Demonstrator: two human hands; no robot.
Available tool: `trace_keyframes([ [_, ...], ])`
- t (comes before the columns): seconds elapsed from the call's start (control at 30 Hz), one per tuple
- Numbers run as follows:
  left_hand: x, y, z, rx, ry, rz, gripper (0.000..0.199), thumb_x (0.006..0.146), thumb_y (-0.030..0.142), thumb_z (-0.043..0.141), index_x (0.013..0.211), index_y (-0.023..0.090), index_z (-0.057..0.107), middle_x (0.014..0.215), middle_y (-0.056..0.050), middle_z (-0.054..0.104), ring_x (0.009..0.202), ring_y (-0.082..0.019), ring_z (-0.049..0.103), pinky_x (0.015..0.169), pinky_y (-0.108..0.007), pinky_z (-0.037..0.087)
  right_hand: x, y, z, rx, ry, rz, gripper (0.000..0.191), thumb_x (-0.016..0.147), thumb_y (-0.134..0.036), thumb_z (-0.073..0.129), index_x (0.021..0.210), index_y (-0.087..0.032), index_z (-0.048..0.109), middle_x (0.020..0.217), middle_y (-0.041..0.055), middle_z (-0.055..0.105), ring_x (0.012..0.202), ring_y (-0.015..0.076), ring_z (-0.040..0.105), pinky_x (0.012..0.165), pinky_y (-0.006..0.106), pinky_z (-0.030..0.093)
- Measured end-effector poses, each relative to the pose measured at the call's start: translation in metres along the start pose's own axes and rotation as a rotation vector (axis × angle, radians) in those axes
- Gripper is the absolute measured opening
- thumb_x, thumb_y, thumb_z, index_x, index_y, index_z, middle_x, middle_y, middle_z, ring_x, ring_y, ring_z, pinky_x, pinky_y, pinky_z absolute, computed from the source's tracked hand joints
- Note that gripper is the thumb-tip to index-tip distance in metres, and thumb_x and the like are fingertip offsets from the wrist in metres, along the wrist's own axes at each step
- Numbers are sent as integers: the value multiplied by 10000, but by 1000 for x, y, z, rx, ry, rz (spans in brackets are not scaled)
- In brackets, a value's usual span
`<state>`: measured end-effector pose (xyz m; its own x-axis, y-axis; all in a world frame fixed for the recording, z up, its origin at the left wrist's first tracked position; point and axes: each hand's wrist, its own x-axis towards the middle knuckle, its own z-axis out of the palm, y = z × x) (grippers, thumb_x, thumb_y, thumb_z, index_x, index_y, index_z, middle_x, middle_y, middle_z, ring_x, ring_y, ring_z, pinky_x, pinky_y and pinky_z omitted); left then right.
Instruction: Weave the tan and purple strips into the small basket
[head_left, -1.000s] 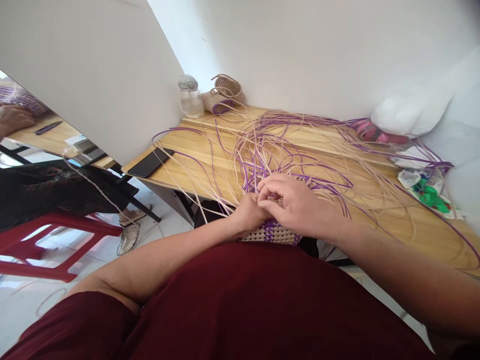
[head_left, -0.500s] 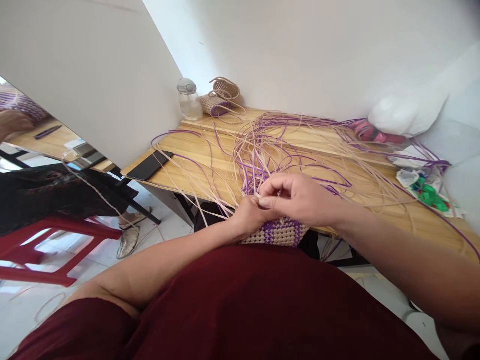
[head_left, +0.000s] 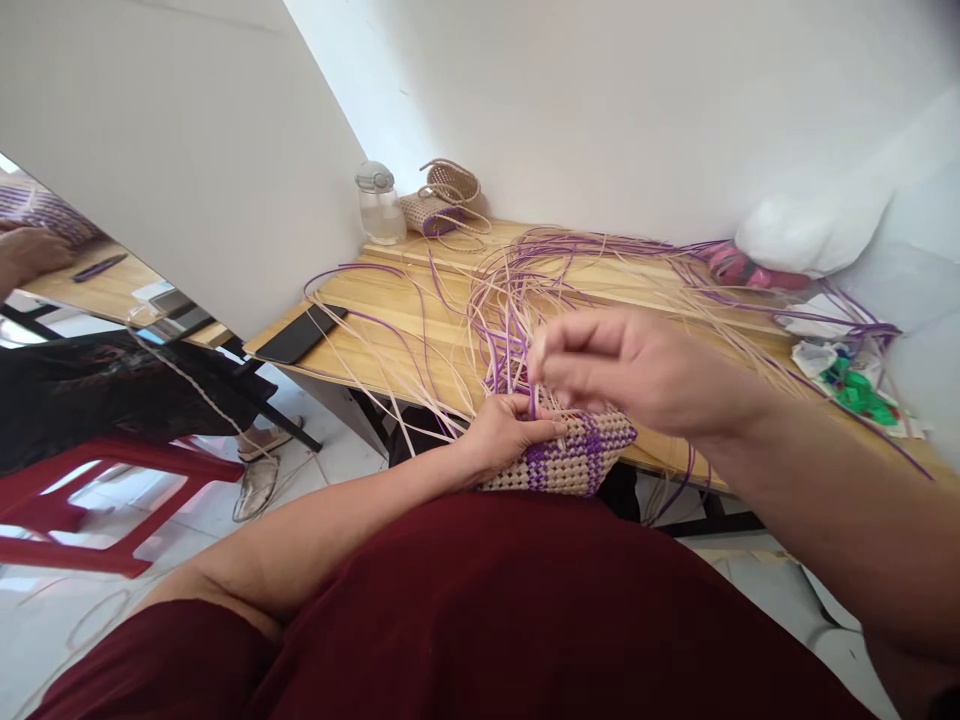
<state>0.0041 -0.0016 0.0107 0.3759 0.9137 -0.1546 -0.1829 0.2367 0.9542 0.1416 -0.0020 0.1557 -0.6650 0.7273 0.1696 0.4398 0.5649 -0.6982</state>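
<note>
A half-woven basket [head_left: 570, 462] in beige and purple rests against my body at the table's front edge. My left hand [head_left: 504, 432] grips its upper edge, thumb lying on the near side. Just above and to the right, my right hand [head_left: 600, 365] is closed in a pinch, its fingertips by the upright strands; a pale strand appears to run into them, though motion blur softens the fingers. Long loose purple and beige weaving strands [head_left: 517, 290] fan from the basket's rim across the wooden table [head_left: 390, 340].
A black phone [head_left: 296, 335] lies at the table's left corner. Behind stand a lidded jar [head_left: 381, 212] and a finished woven bag [head_left: 435, 212]. At right are a white plastic bag [head_left: 806, 235] and green scraps [head_left: 859, 390]. A red stool [head_left: 97, 520] and a seated person's leg are at left.
My right hand has lifted and moved right, away from my left hand, uncovering more of the basket's rim. My left hand keeps its hold on the basket.
</note>
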Motion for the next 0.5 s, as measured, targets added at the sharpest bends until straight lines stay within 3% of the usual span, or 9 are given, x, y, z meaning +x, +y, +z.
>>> trace_keyframes([
  [0.07, -2, 2, 0, 41, -38, 4, 334, 583, 398, 848, 730, 132, 710, 719, -46, 665, 633, -115, 542, 634, -272, 414, 5, -13, -9, 127, 35, 22, 313, 968, -401, 459, 1056, -218, 697, 837, 30, 670, 698, 131, 591, 677, 280, 462],
  [0.1, -2, 2, -1, 68, -48, 24, 333, 600, 418, 836, 716, 137, 699, 695, -34, 650, 613, -108, 523, 615, -265, 397, 7, -13, -12, 108, -11, 19, 311, 966, -392, 465, 1069, -222, 704, 873, 35, 679, 727, 133, 602, 690, 277, 467],
  [0.2, 1, -2, -6, 117, -37, 94, 355, 615, 465, 818, 658, 143, 674, 615, 3, 591, 568, -95, 464, 559, -249, 334, 6, 12, -4, -174, -280, 19, 215, 898, -280, 573, 1018, -218, 740, 920, 48, 690, 833, 155, 614, 769, 291, 469],
  [0.27, 4, -7, -8, 118, -44, 115, 382, 605, 479, 820, 616, 132, 660, 562, 22, 544, 543, -83, 423, 534, -242, 292, 2, 36, 8, -396, -348, -2, 182, 860, -223, 607, 966, -215, 754, 885, 56, 684, 853, 172, 602, 788, 313, 453],
  [0.33, 6, -9, -8, 97, -48, 105, 393, 584, 470, 834, 597, 122, 651, 541, 31, 522, 533, -73, 401, 524, -237, 273, -2, 49, 17, -519, -330, -12, 157, 845, -191, 611, 901, -206, 757, 850, 56, 672, 826, 172, 592, 765, 315, 439],
  [0.4, 6, -9, -6, 47, -47, 96, 377, 568, 444, 849, 644, 119, 675, 597, 15, 582, 563, -81, 452, 549, -235, 324, -1, 43, 17, -494, -296, 12, 131, 833, -178, 614, 799, -187, 740, 800, 40, 662, 756, 147, 584, 707, 293, 429],
  [0.5, 4, -6, -3, -4, -56, 49, 362, 569, 418, 855, 728, 127, 709, 736, -36, 681, 642, -110, 553, 642, -260, 424, 8, 5, -6, -121, -165, 72, 174, 881, -273, 590, 785, -181, 701, 680, -12, 616, 598, 85, 520, 585, 252, 391],
])
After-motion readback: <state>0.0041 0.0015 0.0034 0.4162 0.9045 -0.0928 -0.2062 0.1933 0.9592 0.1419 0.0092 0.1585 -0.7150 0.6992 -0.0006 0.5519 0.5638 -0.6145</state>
